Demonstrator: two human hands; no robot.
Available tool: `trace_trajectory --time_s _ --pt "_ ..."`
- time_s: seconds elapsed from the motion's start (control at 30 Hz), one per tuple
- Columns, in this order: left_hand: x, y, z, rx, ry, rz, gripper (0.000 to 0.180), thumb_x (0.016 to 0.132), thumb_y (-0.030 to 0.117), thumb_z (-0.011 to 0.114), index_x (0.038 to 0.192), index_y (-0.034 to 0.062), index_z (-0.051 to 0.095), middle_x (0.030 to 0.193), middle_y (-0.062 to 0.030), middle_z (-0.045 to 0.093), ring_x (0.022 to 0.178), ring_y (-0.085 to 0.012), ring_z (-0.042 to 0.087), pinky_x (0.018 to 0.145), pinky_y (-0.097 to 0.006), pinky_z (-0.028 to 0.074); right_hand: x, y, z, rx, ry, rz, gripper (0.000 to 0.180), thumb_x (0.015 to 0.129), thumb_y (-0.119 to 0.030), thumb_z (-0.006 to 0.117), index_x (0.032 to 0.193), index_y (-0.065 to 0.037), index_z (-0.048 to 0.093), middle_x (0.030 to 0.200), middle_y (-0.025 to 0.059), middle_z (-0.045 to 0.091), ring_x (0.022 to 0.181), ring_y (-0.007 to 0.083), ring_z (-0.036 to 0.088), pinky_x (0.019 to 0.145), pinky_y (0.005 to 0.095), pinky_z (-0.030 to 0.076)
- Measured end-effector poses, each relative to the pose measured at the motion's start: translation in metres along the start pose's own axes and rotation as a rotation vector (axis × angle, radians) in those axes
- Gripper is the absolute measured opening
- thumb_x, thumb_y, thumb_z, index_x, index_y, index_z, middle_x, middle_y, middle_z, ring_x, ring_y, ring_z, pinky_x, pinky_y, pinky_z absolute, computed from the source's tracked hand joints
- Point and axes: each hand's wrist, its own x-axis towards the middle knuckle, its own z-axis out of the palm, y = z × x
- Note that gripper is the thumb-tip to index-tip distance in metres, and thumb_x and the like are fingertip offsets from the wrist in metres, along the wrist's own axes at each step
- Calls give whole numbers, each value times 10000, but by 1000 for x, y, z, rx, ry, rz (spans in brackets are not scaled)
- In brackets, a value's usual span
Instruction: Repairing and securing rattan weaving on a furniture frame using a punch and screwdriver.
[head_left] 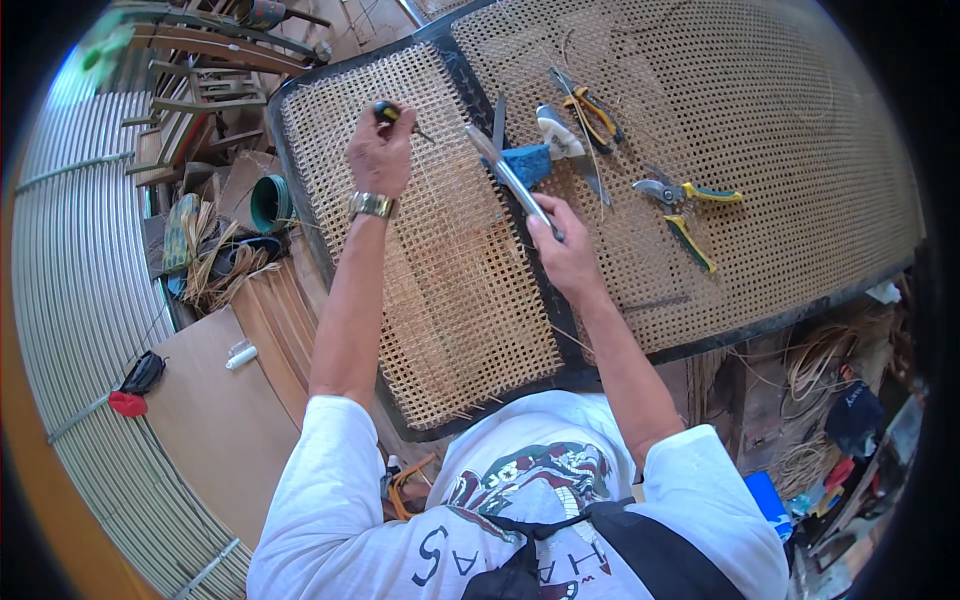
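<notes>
In my left hand (380,155) is a short screwdriver (386,112) with a black and yellow handle, its thin tip pointing right above the woven cane panel (440,290). My right hand (568,250) grips the lower end of a long silver metal tool (515,185); its exact kind is unclear. That tool slants up and left over the black frame bar (545,280). Just beyond it lie a blue cloth (527,163) and a white bottle or tube (557,130). Yellow and black pliers (598,118) and pruning shears (688,200) with yellow-green handles rest on the right-hand cane panel (780,130).
Wooden chair frames (215,100) crowd the far left, near a green bucket (270,203) and loose cane strips (215,265). A wooden board (210,390) lies at left beside corrugated sheeting (80,300). Coiled cane (815,370) and clutter fill the lower right.
</notes>
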Motion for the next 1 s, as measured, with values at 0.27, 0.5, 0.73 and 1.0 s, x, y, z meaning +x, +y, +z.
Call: trace_trajectory --time_s 0.27,0.5,0.73,1.0 --pt "-28 2 -3 11 -40 -6 201 916 225 783 996 68 686 810 -13 711 678 -94 631 619 -271 510 -51 14 3 -16 -211 76 329 997 -127 605 1301 -2 600 905 -16 609 743 36 501 632 214 420" --pt "-30 11 -5 -31 -79 -28 222 915 234 788 1018 72 677 818 -26 711 672 -102 631 603 -274 513 -12 3 22 -78 -239 12 340 965 -177 620 1250 5 646 850 40 643 715 88 561 633 282 471" --pt "-46 -1 2 -19 -110 -7 181 934 204 767 1029 72 686 843 -18 729 712 -104 658 635 -267 528 -24 8 11 -96 -256 11 307 981 -155 611 1250 -7 626 829 15 604 679 67 518 602 262 444" --pt "-29 8 10 -31 -97 24 200 923 230 778 1016 76 691 838 -24 726 709 -111 650 657 -279 526 -40 15 -13 91 -37 40 275 1007 -137 602 1257 -22 597 849 -38 572 687 26 466 591 214 394"
